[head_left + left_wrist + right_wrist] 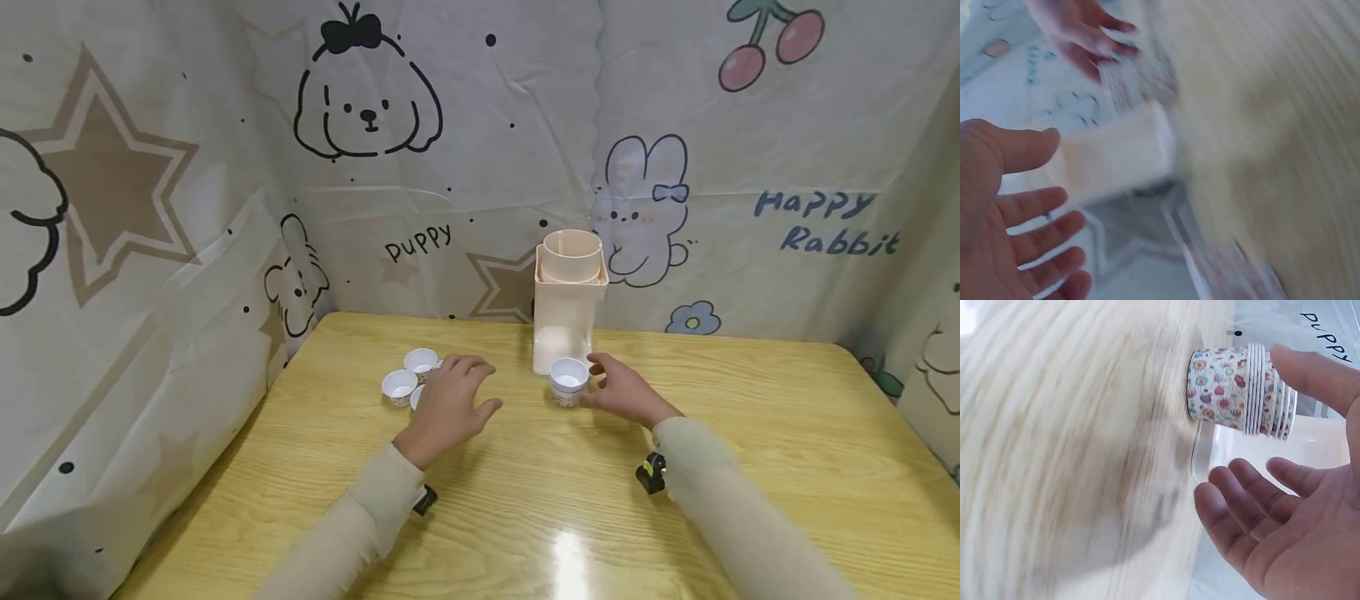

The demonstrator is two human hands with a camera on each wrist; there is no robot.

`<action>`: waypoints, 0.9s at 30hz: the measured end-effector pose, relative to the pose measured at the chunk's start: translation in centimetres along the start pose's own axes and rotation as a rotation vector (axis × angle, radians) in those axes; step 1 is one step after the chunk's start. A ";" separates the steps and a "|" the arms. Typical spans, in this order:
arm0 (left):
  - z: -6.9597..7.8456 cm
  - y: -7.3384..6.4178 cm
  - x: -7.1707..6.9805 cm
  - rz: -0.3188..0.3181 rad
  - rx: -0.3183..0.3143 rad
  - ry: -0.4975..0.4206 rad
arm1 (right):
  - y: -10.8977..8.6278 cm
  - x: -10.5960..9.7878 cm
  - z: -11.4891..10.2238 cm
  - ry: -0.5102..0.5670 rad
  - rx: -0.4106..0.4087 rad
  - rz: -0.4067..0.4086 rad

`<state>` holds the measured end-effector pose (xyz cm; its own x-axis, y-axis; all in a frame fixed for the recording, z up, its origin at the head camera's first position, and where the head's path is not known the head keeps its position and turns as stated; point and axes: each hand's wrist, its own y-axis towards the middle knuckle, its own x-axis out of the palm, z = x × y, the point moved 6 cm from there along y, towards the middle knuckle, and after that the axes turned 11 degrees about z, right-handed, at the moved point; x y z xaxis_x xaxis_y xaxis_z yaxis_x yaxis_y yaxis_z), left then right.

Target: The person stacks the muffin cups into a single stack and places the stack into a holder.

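Observation:
A short stack of small paper cups (567,385) with a floral print (1219,387) stands upright on the table, just in front of a cream cup dispenser (564,312). My right hand (628,393) is at the right side of this stack. In the right wrist view its fingers are spread, and the thumb (1316,375) overlaps the upper rims. My left hand (452,406) hovers with loose, parted fingers beside several more small cups (399,386), partly hiding them. Nothing lies in the left palm (985,231) in the left wrist view, which is blurred.
The wooden table (517,492) runs back to a patterned cloth (465,167) hanging behind it and along its left side. A round, open-topped tube (572,258) rises from the top of the dispenser.

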<state>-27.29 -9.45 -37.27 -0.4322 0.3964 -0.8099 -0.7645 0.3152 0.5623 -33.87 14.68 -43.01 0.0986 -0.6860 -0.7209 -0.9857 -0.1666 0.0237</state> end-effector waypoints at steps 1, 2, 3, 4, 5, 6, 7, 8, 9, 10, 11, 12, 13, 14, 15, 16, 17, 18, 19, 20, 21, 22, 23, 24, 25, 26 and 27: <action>-0.7 -0.2 -0.2 0.011 0.007 0.009 | 0.0 0.0 0.0 0.014 0.002 0.008; -1.3 -0.3 -0.3 0.025 0.014 0.014 | 0.0 0.0 -0.1 0.032 0.006 0.015; -2.0 -0.5 -0.5 0.037 0.019 0.014 | 0.0 0.1 -0.1 0.045 0.006 0.020; -2.6 -0.6 -0.7 0.041 0.020 0.015 | 0.0 0.2 -0.1 0.055 0.007 0.027; -3.2 -0.7 -0.9 0.045 0.017 0.020 | 0.0 0.3 -0.1 0.067 0.006 0.032; -3.8 -0.9 -1.1 0.050 0.013 0.022 | 0.0 0.4 -0.2 0.071 0.001 0.035; -4.4 -1.0 -1.3 0.050 0.009 0.022 | 0.0 0.6 -0.2 0.074 -0.006 0.040; -4.9 -1.1 -1.5 0.048 0.003 0.024 | 0.0 0.7 -0.3 0.074 -0.008 0.046; -5.4 -1.2 -1.7 0.038 -0.007 0.028 | 0.0 0.8 -0.3 0.072 -0.014 0.054; -5.9 -1.3 -1.9 0.030 -0.017 0.033 | 0.0 0.8 -0.3 0.073 -0.016 0.064; -6.4 -1.5 -2.1 0.022 -0.031 0.034 | 0.0 0.8 -0.4 0.071 -0.024 0.071; -6.8 -1.5 -2.2 0.013 -0.043 0.031 | 0.0 0.8 -0.5 0.069 -0.029 0.081; -7.3 -1.6 -2.3 0.004 -0.059 0.029 | 0.0 0.8 -0.5 0.069 -0.031 0.091; -7.9 -1.7 -2.4 -0.002 -0.074 0.028 | 0.0 0.9 -0.6 0.067 -0.034 0.099; -8.4 -1.8 -2.5 -0.007 -0.093 0.026 | 0.0 0.9 -0.7 0.065 -0.038 0.107; -8.9 -1.8 -2.6 -0.008 -0.108 0.026 | 0.0 1.0 -0.7 0.063 -0.040 0.114; -9.4 -1.8 -2.7 -0.013 -0.125 0.025 | 0.0 1.0 -0.6 0.059 -0.040 0.120; -9.9 -1.8 -2.7 -0.015 -0.141 0.023 | 0.0 1.1 -0.6 0.059 -0.038 0.124; -10.4 -1.8 -2.7 -0.018 -0.157 0.023 | 0.1 1.2 -0.5 0.060 -0.037 0.128; -10.8 -1.7 -2.8 -0.023 -0.173 0.019 | 0.1 1.2 -0.4 0.063 -0.033 0.131; -11.3 -1.6 -2.7 -0.030 -0.188 0.015 | 0.2 1.3 -0.3 0.068 -0.026 0.135; -11.7 -1.5 -2.6 -0.041 -0.205 0.008 | 0.2 1.3 -0.2 0.073 -0.018 0.138; -12.2 -1.4 -2.4 -0.058 -0.224 0.001 | 0.2 1.3 -0.2 0.076 -0.013 0.138; -12.7 -1.2 -2.2 -0.075 -0.242 -0.006 | 0.2 1.3 -0.2 0.081 -0.010 0.139; -13.1 -1.0 -2.0 -0.095 -0.256 -0.012 | 0.2 1.3 -0.2 0.085 -0.005 0.139; -13.6 -0.8 -1.8 -0.117 -0.269 -0.018 | 0.3 1.3 -0.2 0.087 0.005 0.139; -14.1 -0.5 -1.5 -0.138 -0.277 -0.020 | 0.3 1.3 -0.1 0.089 0.011 0.139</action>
<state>-32.98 -22.33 -38.70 -0.3076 0.3834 -0.8708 -0.9178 0.1219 0.3779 -34.00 13.61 -43.85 -0.0277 -0.7618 -0.6473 -0.9921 -0.0582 0.1109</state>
